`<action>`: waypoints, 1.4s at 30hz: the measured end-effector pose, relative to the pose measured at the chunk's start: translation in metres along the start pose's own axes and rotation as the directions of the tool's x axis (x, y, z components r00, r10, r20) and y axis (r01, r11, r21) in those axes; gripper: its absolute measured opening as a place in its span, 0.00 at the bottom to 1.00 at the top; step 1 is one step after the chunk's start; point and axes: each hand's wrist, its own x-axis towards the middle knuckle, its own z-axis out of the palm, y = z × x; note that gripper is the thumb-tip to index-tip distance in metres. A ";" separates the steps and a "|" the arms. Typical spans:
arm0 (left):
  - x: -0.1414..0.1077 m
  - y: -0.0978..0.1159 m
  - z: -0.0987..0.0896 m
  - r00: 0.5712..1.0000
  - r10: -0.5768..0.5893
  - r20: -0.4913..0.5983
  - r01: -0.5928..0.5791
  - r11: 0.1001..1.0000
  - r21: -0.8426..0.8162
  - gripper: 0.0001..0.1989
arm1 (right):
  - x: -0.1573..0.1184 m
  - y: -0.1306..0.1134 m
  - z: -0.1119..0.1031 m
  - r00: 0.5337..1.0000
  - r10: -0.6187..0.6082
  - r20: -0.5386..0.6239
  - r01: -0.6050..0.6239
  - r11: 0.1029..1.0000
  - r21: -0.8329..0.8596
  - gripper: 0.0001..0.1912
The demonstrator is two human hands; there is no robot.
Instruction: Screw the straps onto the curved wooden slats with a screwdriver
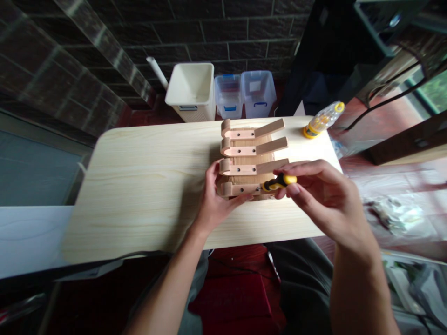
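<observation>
Screwdriver [274, 183] is lying left of the right hand [326, 200], whose fingers are pinching its handle. Its long axis is running roughly along the hook [249, 190] nearest the surface's [139, 181] near edge, right of centre, and its tip is reaching that hook's right screw [259, 189]. The left hand [217, 201] is gripping around the hook's left end, thumb pressing its near side.
</observation>
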 end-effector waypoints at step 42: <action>0.000 -0.001 0.002 0.999 -0.046 0.017 0.048 0.989 -0.139 0.52 | 0.000 -0.006 0.009 0.999 -0.034 -0.018 0.034 0.999 -0.011 0.09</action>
